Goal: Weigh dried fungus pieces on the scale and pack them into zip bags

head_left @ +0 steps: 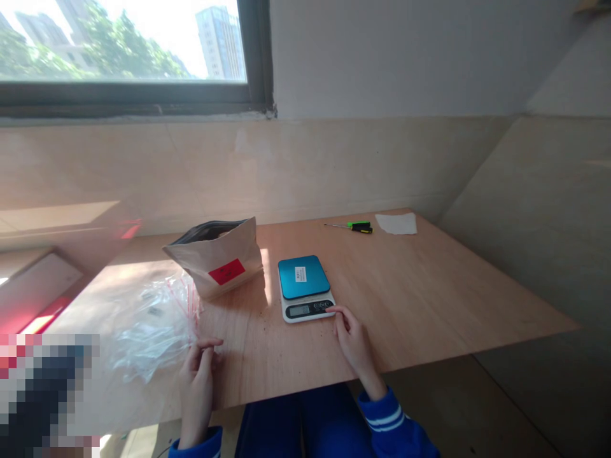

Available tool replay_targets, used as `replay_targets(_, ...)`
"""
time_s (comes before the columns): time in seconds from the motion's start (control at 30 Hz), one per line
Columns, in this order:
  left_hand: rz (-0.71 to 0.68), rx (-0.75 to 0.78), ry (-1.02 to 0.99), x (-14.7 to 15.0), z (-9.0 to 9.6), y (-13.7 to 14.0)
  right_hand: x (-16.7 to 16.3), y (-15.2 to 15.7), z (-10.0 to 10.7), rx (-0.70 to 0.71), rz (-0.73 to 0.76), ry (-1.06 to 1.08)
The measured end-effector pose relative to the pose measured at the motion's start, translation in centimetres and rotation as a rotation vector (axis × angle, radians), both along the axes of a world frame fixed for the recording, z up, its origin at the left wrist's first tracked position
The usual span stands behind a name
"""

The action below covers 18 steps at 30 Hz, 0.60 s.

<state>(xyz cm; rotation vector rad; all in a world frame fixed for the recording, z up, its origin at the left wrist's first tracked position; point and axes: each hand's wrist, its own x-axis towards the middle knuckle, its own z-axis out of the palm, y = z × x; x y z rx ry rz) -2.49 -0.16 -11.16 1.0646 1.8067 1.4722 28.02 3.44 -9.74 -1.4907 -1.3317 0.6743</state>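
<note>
A kitchen scale (304,280) with a blue top plate and a white base lies on the wooden table. Its small display (300,310) and buttons face me. My right hand (351,334) touches the right end of the button panel with an outstretched index finger, the other fingers bent. Nothing is in that hand. At the table's front, my left hand (200,369) rests with loosely bent fingers apart, holding nothing visible. Clear zip bags (153,324) with red seams lie just beyond and left of it. A brown paper pouch (222,261) with a red label stands open at the top, its contents hidden.
Two screwdrivers, one with a green handle (359,224) and one with a black-and-yellow handle (363,230), lie near the back edge. A white piece of paper (397,224) is right of them. The wall and window (128,44) rise behind the table (429,299).
</note>
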Motion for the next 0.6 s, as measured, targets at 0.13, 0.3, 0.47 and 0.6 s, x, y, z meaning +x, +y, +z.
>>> replay_targets(0.13, -0.004, -0.002, -0.007, 0.00, -0.01, -0.02, -0.03, 0.00, -0.01, -0.004, -0.005, -0.004)
replay_targets(0.3, -0.007, -0.003, -0.008, 0.11, 0.13, 0.02, -0.08, 0.00, -0.11, -0.004, 0.013, -0.006)
replay_targets(0.47, -0.004, -0.013, 0.004, 0.12, 0.13, 0.00, -0.11, -0.01, -0.10, -0.006, 0.013, -0.009)
replay_targets(0.6, -0.005, -0.015, 0.008, 0.03, 0.09, -0.09, -0.07, -0.12, 0.03, 0.047, 0.024, -0.035)
